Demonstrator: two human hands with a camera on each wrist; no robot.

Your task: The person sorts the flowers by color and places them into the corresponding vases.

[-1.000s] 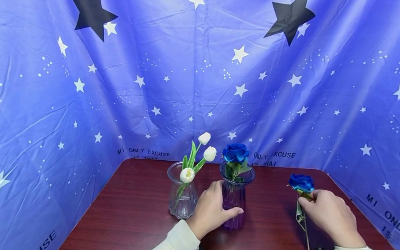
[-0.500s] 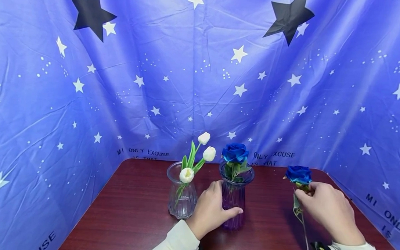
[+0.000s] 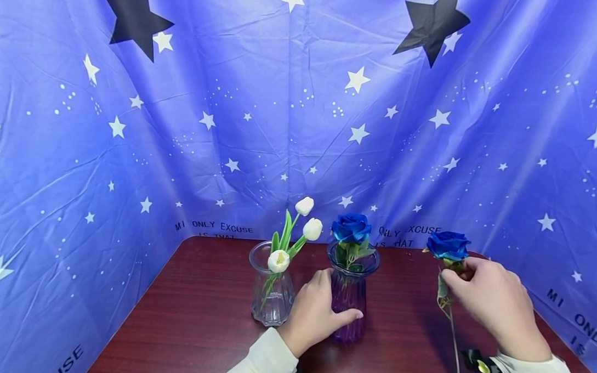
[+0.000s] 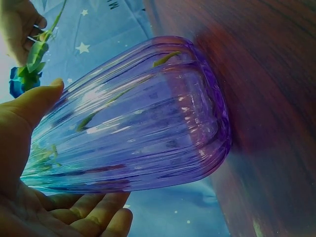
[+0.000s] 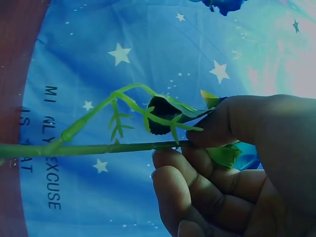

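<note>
A purple ribbed glass vase (image 3: 349,312) stands upright on the table with a blue rose (image 3: 351,228) in it. My left hand (image 3: 315,310) holds the vase from the left, thumb across the front; in the left wrist view the fingers (image 4: 94,212) lie along its other side. To the right, my right hand (image 3: 494,303) pinches a second blue rose (image 3: 447,246) by the stem just under its bloom. This rose is upright above the table, its stem (image 5: 103,149) hanging down with leaves. The right wrist view shows thumb and forefinger meeting on the stem.
A clear glass vase (image 3: 271,298) with several white tulips (image 3: 313,229) stands just left of the purple vase, close to my left hand. Beside my right sleeve is a dark thing with a yellow patch (image 3: 483,367). A blue starry cloth (image 3: 300,126) surrounds the dark red table (image 3: 185,314).
My right hand has lifted the second rose upward, with its bloom now higher. My left hand and both vases have stayed in place.
</note>
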